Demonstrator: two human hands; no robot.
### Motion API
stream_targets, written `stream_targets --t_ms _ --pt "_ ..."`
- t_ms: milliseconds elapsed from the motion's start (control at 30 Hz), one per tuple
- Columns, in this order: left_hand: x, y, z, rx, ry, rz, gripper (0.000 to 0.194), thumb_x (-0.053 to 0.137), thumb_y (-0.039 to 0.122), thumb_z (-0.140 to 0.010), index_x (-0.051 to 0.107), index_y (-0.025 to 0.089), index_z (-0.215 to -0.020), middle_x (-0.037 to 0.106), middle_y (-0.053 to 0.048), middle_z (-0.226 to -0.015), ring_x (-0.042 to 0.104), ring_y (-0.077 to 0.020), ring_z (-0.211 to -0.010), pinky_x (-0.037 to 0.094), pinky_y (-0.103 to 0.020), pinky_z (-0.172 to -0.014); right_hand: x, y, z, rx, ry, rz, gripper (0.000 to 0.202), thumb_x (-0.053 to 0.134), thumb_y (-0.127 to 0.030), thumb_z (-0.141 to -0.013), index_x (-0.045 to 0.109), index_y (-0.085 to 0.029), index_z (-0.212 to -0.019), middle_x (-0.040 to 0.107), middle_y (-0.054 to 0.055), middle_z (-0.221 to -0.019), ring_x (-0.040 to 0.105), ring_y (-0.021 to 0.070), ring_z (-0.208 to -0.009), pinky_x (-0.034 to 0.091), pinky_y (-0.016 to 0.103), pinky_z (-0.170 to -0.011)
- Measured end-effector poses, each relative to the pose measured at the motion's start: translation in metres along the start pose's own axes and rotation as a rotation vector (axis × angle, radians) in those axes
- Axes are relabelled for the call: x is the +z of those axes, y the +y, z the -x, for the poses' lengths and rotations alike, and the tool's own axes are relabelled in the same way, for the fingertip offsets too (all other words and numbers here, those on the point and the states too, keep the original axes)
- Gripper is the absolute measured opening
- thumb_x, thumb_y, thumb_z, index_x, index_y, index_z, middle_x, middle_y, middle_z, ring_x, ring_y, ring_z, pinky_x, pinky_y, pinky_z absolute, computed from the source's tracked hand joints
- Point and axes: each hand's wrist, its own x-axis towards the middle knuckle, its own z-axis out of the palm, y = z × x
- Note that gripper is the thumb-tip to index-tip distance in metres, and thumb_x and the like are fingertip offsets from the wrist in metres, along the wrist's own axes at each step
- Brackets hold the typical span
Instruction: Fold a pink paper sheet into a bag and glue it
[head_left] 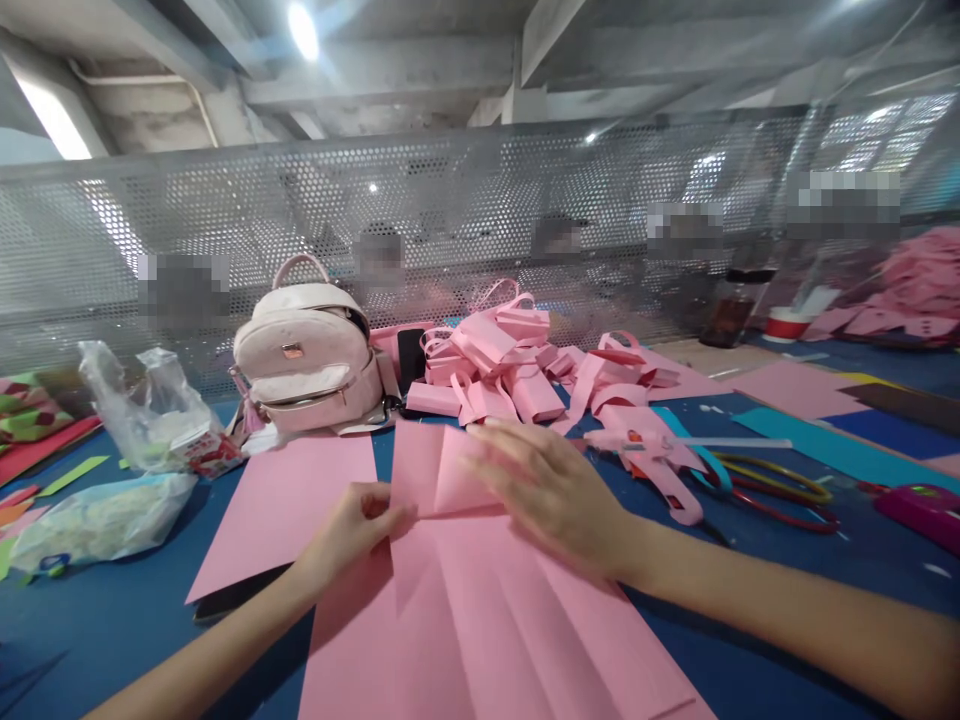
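A large creased pink paper sheet (480, 620) lies in front of me, and a smaller folded pink paper piece (427, 468) rests at its far end. My left hand (364, 530) pinches the left edge of the folded piece between thumb and fingers. Flat across that piece's right side, my right hand (559, 490) has its fingers stretched out and a little blurred. Another pink sheet (292, 500) lies to the left, over a dark object. A pink glue gun (652, 460) with a glue stick rests to the right of my right hand.
A pale pink backpack (311, 350) stands at the back left, beside a heap of folded pink paper bags (495, 350). Plastic bags (105, 520) lie at left. Scissors (780, 490), coloured sheets (840, 440) and a magenta tool (919, 515) are at right. A perforated metal screen (465, 190) rises behind.
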Motion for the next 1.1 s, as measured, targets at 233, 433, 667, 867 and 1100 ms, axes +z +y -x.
stream_targets --t_ms 233,433,667,867,1100 --pt "0.005 -0.01 -0.003 0.013 0.078 0.045 0.056 0.065 0.062 -0.083 0.046 0.018 -0.054 0.037 0.004 -0.054 0.034 -0.0096 -0.052 0.022 -0.024 -0.05 0.026 -0.025 0.015 -0.114 -0.321 -0.202 0.022 0.05 -0.018 -0.101 0.066 -0.015 -0.116 0.071 0.006 -0.093 0.061 0.0197 -0.081 0.047 0.035 -0.077" --pt "0.011 -0.023 -0.006 -0.02 0.105 0.15 0.043 0.073 0.055 -0.077 0.063 0.014 -0.068 0.051 0.001 -0.061 0.041 -0.0107 -0.057 0.028 -0.023 -0.053 0.042 -0.025 0.022 0.066 -0.544 -0.426 0.041 0.05 -0.031 -0.103 0.055 -0.014 -0.14 0.069 0.012 -0.128 0.066 0.0261 -0.107 0.052 0.039 -0.088" --pt "0.001 -0.025 -0.01 -0.08 0.127 0.21 0.034 0.08 0.043 -0.072 0.072 0.01 -0.073 0.059 -0.001 -0.061 0.044 -0.0101 -0.055 0.028 -0.022 -0.052 0.044 -0.013 0.028 0.296 -0.347 -0.551 0.036 0.047 -0.024 -0.1 0.055 -0.022 -0.135 0.065 0.011 -0.118 0.06 0.0271 -0.109 0.049 0.044 -0.097" --pt "-0.023 -0.021 -0.021 -0.087 0.226 0.28 0.045 0.087 0.049 -0.063 0.074 0.012 -0.084 0.071 -0.005 -0.072 0.059 -0.0149 -0.062 0.044 -0.023 -0.058 0.062 -0.004 0.039 0.935 0.029 -0.744 0.048 0.056 -0.036 -0.097 0.036 -0.034 -0.141 0.039 0.008 -0.146 0.04 0.0283 -0.138 0.034 0.054 -0.117" --pt "-0.022 -0.026 -0.02 -0.126 0.268 0.306 0.052 0.086 0.052 -0.064 0.067 0.015 -0.094 0.074 -0.006 -0.074 0.068 -0.0189 -0.064 0.053 -0.027 -0.061 0.082 0.002 0.04 1.138 0.11 -1.159 0.051 0.066 -0.048 -0.09 0.038 -0.035 -0.13 0.033 0.009 -0.149 0.036 0.0292 -0.143 0.051 0.047 -0.104"
